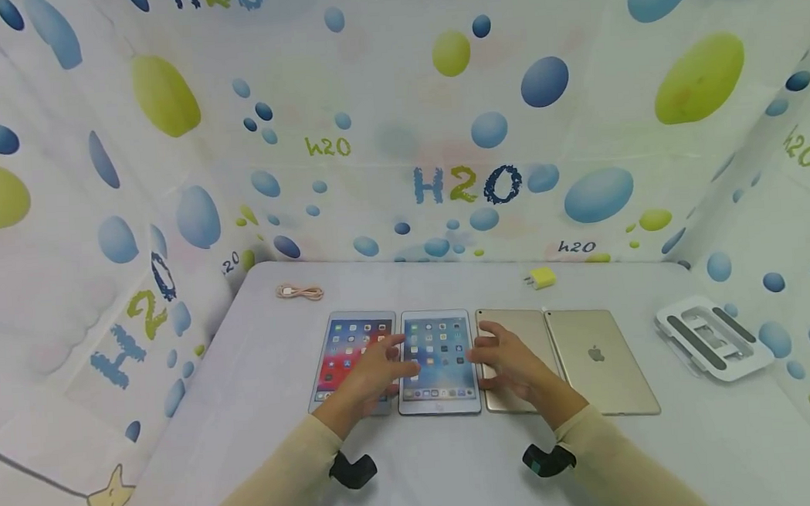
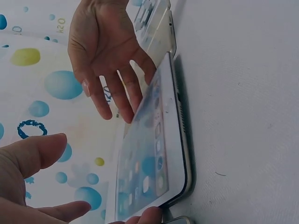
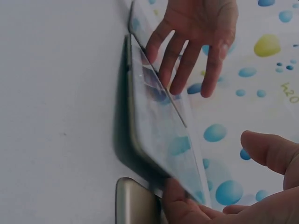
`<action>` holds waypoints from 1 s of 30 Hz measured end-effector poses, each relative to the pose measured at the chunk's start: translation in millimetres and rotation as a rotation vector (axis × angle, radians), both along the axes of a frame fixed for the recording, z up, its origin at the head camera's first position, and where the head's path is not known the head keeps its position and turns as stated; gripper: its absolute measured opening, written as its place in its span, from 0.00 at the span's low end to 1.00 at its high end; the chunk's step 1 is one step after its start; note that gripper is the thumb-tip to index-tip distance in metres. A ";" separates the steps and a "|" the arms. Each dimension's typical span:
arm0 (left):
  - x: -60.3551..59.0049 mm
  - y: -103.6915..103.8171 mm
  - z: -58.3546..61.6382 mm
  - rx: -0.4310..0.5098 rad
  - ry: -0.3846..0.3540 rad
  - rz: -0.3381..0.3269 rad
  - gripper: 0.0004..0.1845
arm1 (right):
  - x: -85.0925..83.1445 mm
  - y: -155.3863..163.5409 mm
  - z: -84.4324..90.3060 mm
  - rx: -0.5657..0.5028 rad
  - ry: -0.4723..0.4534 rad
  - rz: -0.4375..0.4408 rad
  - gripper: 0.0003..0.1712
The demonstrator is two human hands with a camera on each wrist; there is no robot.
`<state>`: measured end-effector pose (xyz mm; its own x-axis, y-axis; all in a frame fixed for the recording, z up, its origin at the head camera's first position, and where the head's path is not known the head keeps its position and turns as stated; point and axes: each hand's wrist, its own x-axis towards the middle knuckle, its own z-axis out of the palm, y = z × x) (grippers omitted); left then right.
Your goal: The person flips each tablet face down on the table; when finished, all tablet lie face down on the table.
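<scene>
One white-framed iPad (image 1: pixel 437 359), screen lit and facing up, is at the centre of the row, between the two hands. Its row of app icons along the bottom and the home button are turned to the person, probably so that the display can be read directly. Both wrist views show a dark shadow under its near edge; whether it is slightly lifted, I cannot tell.

The left hand (image 1: pixel 376 367) is at its left edge, with thumb and index finger spread apart and lower fingertips touching the near corner. The right hand (image 1: pixel 516 361) mirrors this at the right edge, also loosely spread. Neither hand closes around the tablet; such contact from two sides seems meant to keep it level.

Just beside, on the left, lies a second iPad (image 1: pixel 345 357) with red-and-blue wallpaper; on the right, two gold tablets (image 1: pixel 601 384) lie face down, perhaps to protect their screens. Farther out, there are a coiled cable (image 1: pixel 301 292), a yellow plug adapter (image 1: pixel 542 278) and a white folding stand (image 1: pixel 716 338).
</scene>
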<state>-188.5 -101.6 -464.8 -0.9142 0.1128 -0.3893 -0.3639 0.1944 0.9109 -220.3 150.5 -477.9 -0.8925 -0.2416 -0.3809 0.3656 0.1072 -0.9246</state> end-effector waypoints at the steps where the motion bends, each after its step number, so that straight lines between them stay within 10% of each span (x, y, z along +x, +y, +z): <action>1: -0.4 0.7 -0.7 0.001 0.001 0.003 0.40 | 0.2 0.0 -1.2 -0.005 0.005 -0.004 0.50; 10: -5.6 12.6 -8.4 0.039 0.004 0.008 0.40 | 4.6 9.1 -12.9 -0.205 0.082 0.059 0.51; 19: -10.3 17.0 -6.7 0.109 -0.024 -0.037 0.39 | 14.5 15.4 -10.4 -0.490 0.105 0.330 0.62; 30: -8.2 22.2 -2.8 0.112 -0.013 -0.106 0.43 | 25.5 -4.9 -3.6 -0.438 0.259 0.346 0.66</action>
<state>-196.7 -79.3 -467.6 -0.8899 0.2515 -0.3806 -0.3587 0.1297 0.9244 -194.8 145.5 -481.6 -0.7844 -0.6191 0.0383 0.1346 -0.2301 -0.9638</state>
